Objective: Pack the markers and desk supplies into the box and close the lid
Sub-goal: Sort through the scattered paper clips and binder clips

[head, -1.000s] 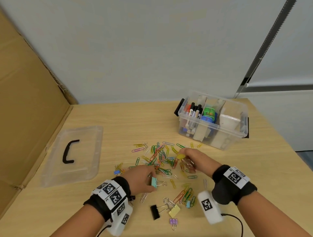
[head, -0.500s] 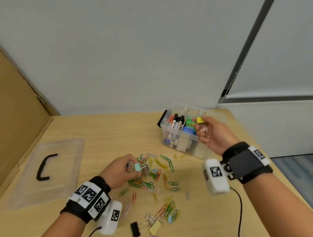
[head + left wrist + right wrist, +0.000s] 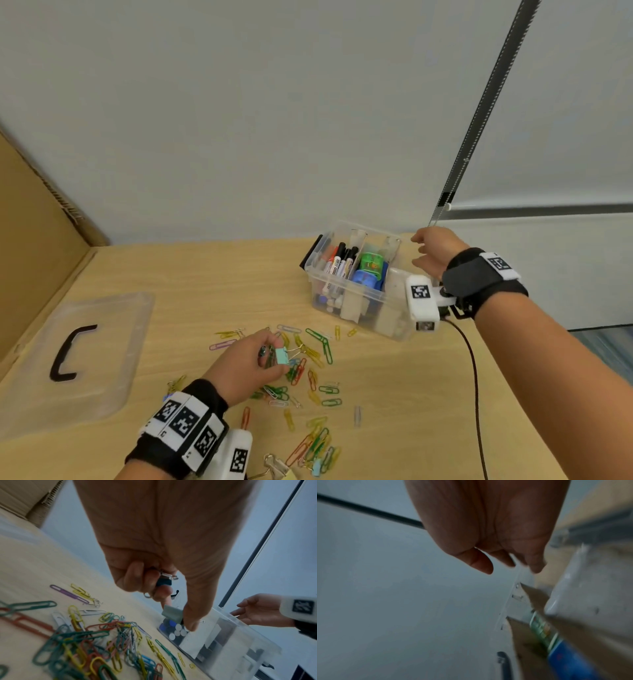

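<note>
Your left hand hovers low over the scattered paper clips on the wooden table, thumb and fingers pinching a mint-green binder clip and a few paper clips gathered against the palm. Your right hand hangs above the far right end of the clear box, fingers loosely spread and holding nothing.

From the head camera you see the whole layout: the box stands at the back right of the table with markers upright in its left compartment, a green and blue item in the middle one, and the right compartment hidden behind your wrist camera. The clear lid with its black handle lies flat at the far left, well apart from the box and beside the cardboard panel.

The left wrist camera adds what the head view cannot show: the curled fingers trap a second, dark clip with silver wire arms, while the thumb presses the pale clip against a fingertip. It also shows the marker ends through the wall of the box and your empty right hand beyond it.

The right wrist camera is blurred; it shows relaxed fingers just above the box rim and its cardboard dividers.

The paper clips lie directly beneath your left hand, between you and the box; more of them, and other binder clips, sit near your left wrist.
</note>
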`<action>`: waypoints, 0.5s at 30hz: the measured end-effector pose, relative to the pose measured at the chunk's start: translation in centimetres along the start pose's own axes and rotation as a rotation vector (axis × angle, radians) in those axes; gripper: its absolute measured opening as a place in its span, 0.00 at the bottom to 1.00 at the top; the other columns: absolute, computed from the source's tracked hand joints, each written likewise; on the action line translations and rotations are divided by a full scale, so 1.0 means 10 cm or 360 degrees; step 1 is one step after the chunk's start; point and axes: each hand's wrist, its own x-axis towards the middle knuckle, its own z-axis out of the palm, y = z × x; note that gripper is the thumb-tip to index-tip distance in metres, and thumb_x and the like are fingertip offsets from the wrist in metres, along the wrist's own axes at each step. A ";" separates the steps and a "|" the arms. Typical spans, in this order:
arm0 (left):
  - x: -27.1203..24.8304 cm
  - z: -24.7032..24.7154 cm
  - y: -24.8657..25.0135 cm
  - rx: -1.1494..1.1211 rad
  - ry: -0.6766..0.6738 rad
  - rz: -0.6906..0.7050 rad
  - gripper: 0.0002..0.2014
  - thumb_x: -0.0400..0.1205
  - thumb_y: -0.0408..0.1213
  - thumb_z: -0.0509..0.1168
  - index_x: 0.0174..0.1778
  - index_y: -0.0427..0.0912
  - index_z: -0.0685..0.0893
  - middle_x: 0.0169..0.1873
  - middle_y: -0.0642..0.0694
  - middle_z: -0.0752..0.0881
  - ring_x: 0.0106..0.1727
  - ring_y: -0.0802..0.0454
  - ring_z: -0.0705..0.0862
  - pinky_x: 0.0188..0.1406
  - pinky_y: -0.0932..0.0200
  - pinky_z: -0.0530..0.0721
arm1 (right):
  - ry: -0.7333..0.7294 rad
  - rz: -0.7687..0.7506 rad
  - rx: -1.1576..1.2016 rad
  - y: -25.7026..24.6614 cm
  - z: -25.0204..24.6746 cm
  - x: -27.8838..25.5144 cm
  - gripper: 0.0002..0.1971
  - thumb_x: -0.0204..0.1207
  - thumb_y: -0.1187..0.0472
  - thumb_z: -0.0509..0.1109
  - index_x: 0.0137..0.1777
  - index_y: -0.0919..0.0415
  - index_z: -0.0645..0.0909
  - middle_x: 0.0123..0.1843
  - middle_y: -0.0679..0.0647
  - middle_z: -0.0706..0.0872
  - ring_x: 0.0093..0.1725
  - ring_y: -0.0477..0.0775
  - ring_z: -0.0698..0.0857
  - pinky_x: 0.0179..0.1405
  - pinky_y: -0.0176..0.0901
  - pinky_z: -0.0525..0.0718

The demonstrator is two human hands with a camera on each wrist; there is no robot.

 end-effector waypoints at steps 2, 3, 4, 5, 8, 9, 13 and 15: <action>-0.04 -0.01 0.05 0.0014 0.0027 0.0016 0.10 0.76 0.46 0.71 0.49 0.57 0.76 0.32 0.56 0.75 0.29 0.61 0.71 0.27 0.70 0.70 | 0.0081 -0.0194 -0.0186 0.06 -0.01 -0.17 0.22 0.78 0.64 0.61 0.71 0.71 0.73 0.74 0.69 0.74 0.73 0.69 0.73 0.71 0.58 0.74; -0.05 -0.02 0.11 0.0027 0.0046 0.0020 0.10 0.76 0.46 0.71 0.49 0.57 0.76 0.32 0.56 0.74 0.29 0.60 0.71 0.28 0.69 0.70 | 0.0138 -0.0309 -0.0362 0.14 -0.03 -0.25 0.20 0.81 0.64 0.59 0.71 0.69 0.74 0.73 0.67 0.75 0.73 0.67 0.74 0.72 0.56 0.72; -0.04 -0.04 0.18 0.0038 0.0081 0.0031 0.10 0.77 0.46 0.71 0.49 0.57 0.76 0.32 0.55 0.74 0.30 0.60 0.71 0.29 0.68 0.71 | 0.0211 -0.0430 -0.0572 0.27 -0.05 -0.31 0.19 0.82 0.64 0.57 0.72 0.67 0.74 0.74 0.64 0.75 0.74 0.63 0.73 0.74 0.53 0.69; -0.02 -0.06 0.28 0.0064 0.0130 0.0053 0.11 0.77 0.46 0.70 0.50 0.57 0.76 0.32 0.55 0.75 0.30 0.60 0.72 0.29 0.68 0.72 | 0.0299 -0.0544 -0.0790 0.42 -0.06 -0.37 0.20 0.83 0.63 0.55 0.74 0.65 0.71 0.76 0.62 0.72 0.76 0.61 0.70 0.75 0.51 0.66; 0.13 -0.13 0.79 0.0294 0.0272 0.0195 0.12 0.78 0.47 0.68 0.54 0.59 0.74 0.36 0.61 0.73 0.33 0.65 0.72 0.29 0.70 0.70 | 0.0411 -0.0681 -0.1100 0.88 -0.09 -0.39 0.25 0.85 0.57 0.52 0.80 0.66 0.62 0.81 0.63 0.64 0.80 0.60 0.63 0.80 0.53 0.61; 0.23 -0.14 1.01 0.0362 0.0304 0.0260 0.13 0.79 0.47 0.67 0.57 0.58 0.73 0.38 0.63 0.73 0.36 0.66 0.73 0.30 0.72 0.69 | 0.0392 -0.0664 -0.1034 0.98 -0.08 -0.37 0.25 0.85 0.55 0.51 0.80 0.64 0.60 0.80 0.62 0.66 0.79 0.60 0.65 0.79 0.53 0.63; 0.87 -0.04 1.74 0.0632 0.0350 0.0524 0.15 0.79 0.41 0.66 0.61 0.46 0.75 0.54 0.51 0.81 0.50 0.54 0.80 0.48 0.62 0.79 | 0.0349 -0.0613 -0.0741 1.10 -0.02 -0.33 0.25 0.86 0.53 0.49 0.82 0.55 0.56 0.80 0.58 0.69 0.77 0.59 0.69 0.74 0.54 0.67; 1.25 0.11 2.01 0.0896 0.0191 0.0538 0.16 0.79 0.34 0.65 0.62 0.40 0.75 0.58 0.42 0.81 0.57 0.44 0.80 0.55 0.49 0.81 | 0.0355 -0.0613 -0.0696 1.12 -0.01 -0.32 0.25 0.86 0.53 0.48 0.83 0.54 0.55 0.80 0.58 0.68 0.77 0.59 0.68 0.73 0.55 0.68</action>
